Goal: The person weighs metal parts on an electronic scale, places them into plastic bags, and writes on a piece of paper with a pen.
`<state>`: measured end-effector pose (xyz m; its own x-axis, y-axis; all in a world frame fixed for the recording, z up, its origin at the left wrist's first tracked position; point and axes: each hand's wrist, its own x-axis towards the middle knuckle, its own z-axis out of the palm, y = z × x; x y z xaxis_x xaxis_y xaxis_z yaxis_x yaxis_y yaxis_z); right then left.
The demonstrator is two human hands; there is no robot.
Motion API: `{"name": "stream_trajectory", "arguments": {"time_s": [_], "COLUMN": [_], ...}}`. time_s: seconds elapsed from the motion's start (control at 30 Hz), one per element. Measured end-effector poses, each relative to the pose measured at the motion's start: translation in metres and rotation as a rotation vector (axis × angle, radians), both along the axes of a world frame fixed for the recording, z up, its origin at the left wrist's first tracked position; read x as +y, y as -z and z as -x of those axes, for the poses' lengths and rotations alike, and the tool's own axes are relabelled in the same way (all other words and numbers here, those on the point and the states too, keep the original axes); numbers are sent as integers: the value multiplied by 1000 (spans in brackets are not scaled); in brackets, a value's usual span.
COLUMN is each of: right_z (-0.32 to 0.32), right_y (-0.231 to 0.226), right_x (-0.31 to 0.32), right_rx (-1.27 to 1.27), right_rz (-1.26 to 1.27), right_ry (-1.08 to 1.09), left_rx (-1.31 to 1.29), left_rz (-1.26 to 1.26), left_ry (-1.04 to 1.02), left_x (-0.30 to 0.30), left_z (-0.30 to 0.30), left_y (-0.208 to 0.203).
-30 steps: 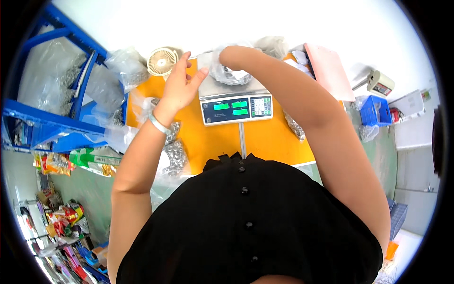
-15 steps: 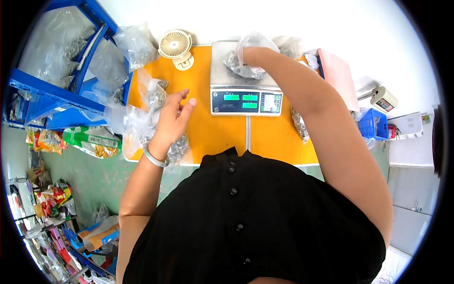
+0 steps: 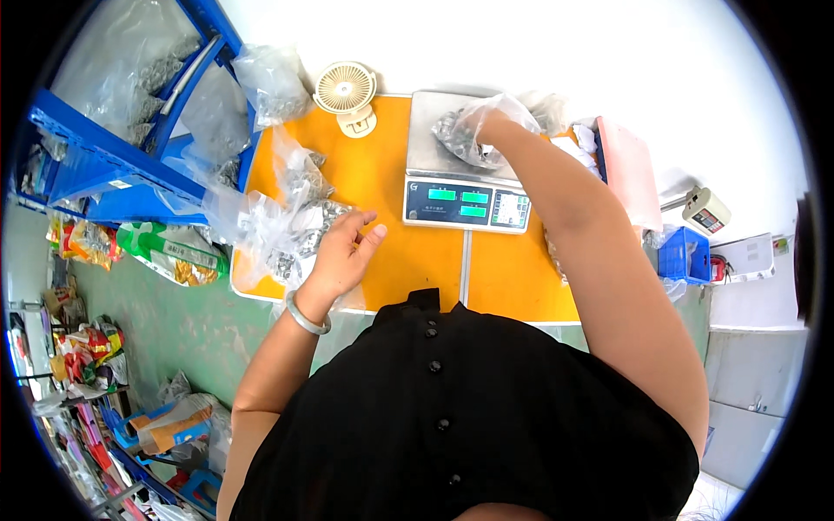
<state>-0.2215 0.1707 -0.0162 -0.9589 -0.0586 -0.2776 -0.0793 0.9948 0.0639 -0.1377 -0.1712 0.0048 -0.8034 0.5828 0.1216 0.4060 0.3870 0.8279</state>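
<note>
On the steel pan of a digital counting scale (image 3: 466, 204) rests a clear plastic bag (image 3: 456, 143) with small grey metal parts in it. My right hand (image 3: 495, 130) reaches into this bag; its fingers are hidden by plastic and parts. A small white piece shows just below that hand. My left hand (image 3: 346, 252), a pale bangle on its wrist, hovers over the orange table (image 3: 382, 278) with fingers loosely bent and thumb apart, holding nothing. Beside it lie several clear bags of metal parts (image 3: 304, 221).
A small cream fan (image 3: 346, 91) stands at the table's back. Blue shelving (image 3: 122, 169) with bagged parts rises at the left. A pink board (image 3: 627, 169) and crumpled paper (image 3: 584, 139) are right of the scale. Farther right sits a blue basket (image 3: 685, 254).
The whole view has shifted, with the table and scale now lower and further right. My left hand has come slightly nearer to me. My right hand stays in the bag.
</note>
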Motion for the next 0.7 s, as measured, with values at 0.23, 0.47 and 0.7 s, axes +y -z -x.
{"name": "stream_trajectory", "arguments": {"time_s": [0.23,0.47,0.7], "right_z": [0,-8,-44], "right_y": [8,-11,-41], "right_x": [5,4,11], "right_rx": [-139,-92,171], "right_rz": [-152,42,-34], "right_ry": [210,98,64], "left_rx": [-59,-71,-127], "left_rz": [-19,-34,-72], "left_ry": [1,40,124], "left_x": [-3,-2,7], "left_z": [-3,-6,-6], "left_y": [8,11,15]}}
